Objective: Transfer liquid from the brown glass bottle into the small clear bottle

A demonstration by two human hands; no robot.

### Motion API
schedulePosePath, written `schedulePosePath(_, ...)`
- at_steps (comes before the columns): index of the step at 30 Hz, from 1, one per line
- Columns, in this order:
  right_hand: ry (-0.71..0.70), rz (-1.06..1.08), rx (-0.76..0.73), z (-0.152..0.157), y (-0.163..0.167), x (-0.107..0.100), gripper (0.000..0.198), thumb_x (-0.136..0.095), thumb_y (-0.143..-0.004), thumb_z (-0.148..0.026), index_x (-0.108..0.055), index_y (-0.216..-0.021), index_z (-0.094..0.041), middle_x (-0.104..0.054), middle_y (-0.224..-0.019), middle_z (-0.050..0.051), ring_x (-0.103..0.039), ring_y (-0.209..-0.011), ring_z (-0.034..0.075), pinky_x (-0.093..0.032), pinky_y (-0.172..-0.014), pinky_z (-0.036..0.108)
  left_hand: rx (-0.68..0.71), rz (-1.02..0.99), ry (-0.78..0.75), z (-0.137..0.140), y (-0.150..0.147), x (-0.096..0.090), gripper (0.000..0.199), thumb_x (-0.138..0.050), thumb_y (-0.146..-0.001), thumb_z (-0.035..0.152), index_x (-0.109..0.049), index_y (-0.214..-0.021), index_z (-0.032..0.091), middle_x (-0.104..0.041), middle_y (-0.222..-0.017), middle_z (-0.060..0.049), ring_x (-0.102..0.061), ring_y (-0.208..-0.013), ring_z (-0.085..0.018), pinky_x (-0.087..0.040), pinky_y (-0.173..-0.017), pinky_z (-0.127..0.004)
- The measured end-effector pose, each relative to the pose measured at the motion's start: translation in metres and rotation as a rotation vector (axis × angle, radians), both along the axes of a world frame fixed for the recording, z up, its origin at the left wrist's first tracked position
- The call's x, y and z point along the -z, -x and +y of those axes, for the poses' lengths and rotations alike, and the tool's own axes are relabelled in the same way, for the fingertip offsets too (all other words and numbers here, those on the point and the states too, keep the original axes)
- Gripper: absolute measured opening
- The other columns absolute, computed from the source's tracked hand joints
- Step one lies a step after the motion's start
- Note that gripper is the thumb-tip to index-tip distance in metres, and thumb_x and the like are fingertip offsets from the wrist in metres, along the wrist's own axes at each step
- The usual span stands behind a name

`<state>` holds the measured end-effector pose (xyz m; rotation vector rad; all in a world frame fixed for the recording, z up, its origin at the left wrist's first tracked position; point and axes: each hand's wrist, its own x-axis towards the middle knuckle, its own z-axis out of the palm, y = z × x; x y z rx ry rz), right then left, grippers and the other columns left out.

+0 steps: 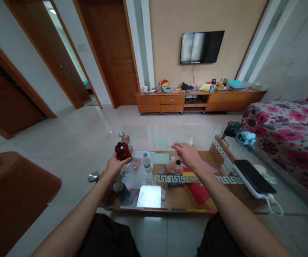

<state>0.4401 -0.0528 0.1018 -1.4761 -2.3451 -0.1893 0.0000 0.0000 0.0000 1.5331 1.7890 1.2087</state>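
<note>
My left hand (118, 163) is wrapped around a brown glass bottle (122, 152), its narrow neck upright and uncapped, above the left side of the glass coffee table (143, 179). Over the table's right half, my right hand (188, 154) reaches out with fingers extended to the left; I see nothing held in it. Below its fingers is a small bottle with a black cap (178, 163). Between the hands stand a clear bottle with a blue cap (147, 165) and a small round clear container (160, 170). Colourful pieces in a clear bag (136, 164) lie near the brown bottle.
A dark jar (121, 191), a bright white square (150, 196) and a red bag (199, 192) show nearer me. On the right are a phone (255, 176) with a white cable, a blue-white device (246, 138) and a black pen holder (231, 129). A wooden stool (20, 185) stands left.
</note>
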Motion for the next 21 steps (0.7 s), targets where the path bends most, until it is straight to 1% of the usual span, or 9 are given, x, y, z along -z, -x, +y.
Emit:
schedulePosePath(4, 0.065, -0.148, 0.004, 0.013, 0.01, 0.014, 0.042, -0.053, -0.096, -0.013, -0.072, -0.128, -0.031, -0.072, -0.132, 0.004, -0.063, -0.115, 0.025, -0.044, -0.102, 0.042, -0.01, -0.02, 0.008, -0.002, -0.003, -0.003, 0.077, -0.095, -0.062, 0.047, -0.067, -0.126, 0.017, -0.078, -0.118, -0.014, -0.073, -0.11, -0.036, -0.057, -0.098, -0.048)
schedulePosePath(9, 0.158, -0.219, 0.024, 0.018, 0.012, 0.034, 0.041, -0.055, -0.094, -0.012, -0.075, -0.124, -0.031, -0.075, -0.123, 0.007, -0.064, -0.116, 0.026, -0.039, -0.106, 0.043, 0.009, -0.014, 0.004, -0.002, -0.001, -0.004, 0.076, -0.093, -0.063, 0.05, -0.067, -0.125, 0.016, -0.078, -0.117, -0.015, -0.074, -0.107, -0.036, -0.057, -0.097, -0.047)
schedulePosePath(12, 0.187, -0.238, 0.019, 0.018, 0.011, 0.038, 0.036, -0.058, -0.091, -0.012, -0.078, -0.116, -0.028, -0.077, -0.116, 0.009, -0.064, -0.115, 0.027, -0.038, -0.107, 0.043, 0.002, -0.021, 0.022, -0.003, -0.001, -0.006, 0.075, -0.095, -0.061, 0.048, -0.069, -0.124, 0.016, -0.079, -0.113, -0.014, -0.074, -0.109, -0.037, -0.057, -0.098, -0.048)
schedulePosePath(14, 0.199, -0.236, 0.009, 0.017, 0.01, 0.036, 0.036, -0.061, -0.088, -0.012, -0.078, -0.116, -0.027, -0.077, -0.116, 0.009, -0.063, -0.116, 0.027, -0.039, -0.106, 0.042, -0.003, -0.024, 0.028, -0.003, 0.0, -0.007, 0.076, -0.096, -0.06, 0.046, -0.069, -0.124, 0.015, -0.079, -0.113, -0.014, -0.073, -0.109, -0.038, -0.056, -0.099, -0.049)
schedulePosePath(16, 0.181, -0.212, -0.002, 0.017, 0.009, 0.029, 0.04, -0.063, -0.086, -0.013, -0.077, -0.121, -0.027, -0.075, -0.123, 0.008, -0.059, -0.119, 0.028, -0.04, -0.105, 0.042, -0.006, -0.024, 0.02, -0.003, 0.001, -0.007, 0.077, -0.096, -0.06, 0.046, -0.069, -0.125, 0.015, -0.079, -0.114, -0.015, -0.073, -0.109, -0.038, -0.056, -0.099, -0.049)
schedulePosePath(18, 0.101, -0.158, 0.023, 0.016, 0.008, 0.021, 0.041, -0.06, -0.089, -0.017, -0.074, -0.127, -0.027, -0.069, -0.136, 0.009, -0.053, -0.127, 0.03, -0.039, -0.108, 0.045, -0.008, -0.024, 0.012, -0.002, 0.002, -0.005, 0.078, -0.096, -0.059, 0.046, -0.068, -0.126, 0.015, -0.078, -0.115, -0.015, -0.073, -0.11, -0.038, -0.056, -0.099, -0.049)
schedulePosePath(21, -0.07, -0.047, 0.16, 0.016, 0.001, 0.01, 0.043, -0.056, -0.095, -0.025, -0.068, -0.136, -0.026, -0.051, -0.158, 0.011, -0.041, -0.141, 0.033, -0.033, -0.115, 0.05, -0.003, -0.024, 0.009, 0.0, 0.004, -0.002, 0.079, -0.096, -0.059, 0.047, -0.068, -0.126, 0.016, -0.078, -0.116, -0.015, -0.074, -0.109, -0.037, -0.056, -0.099, -0.048)
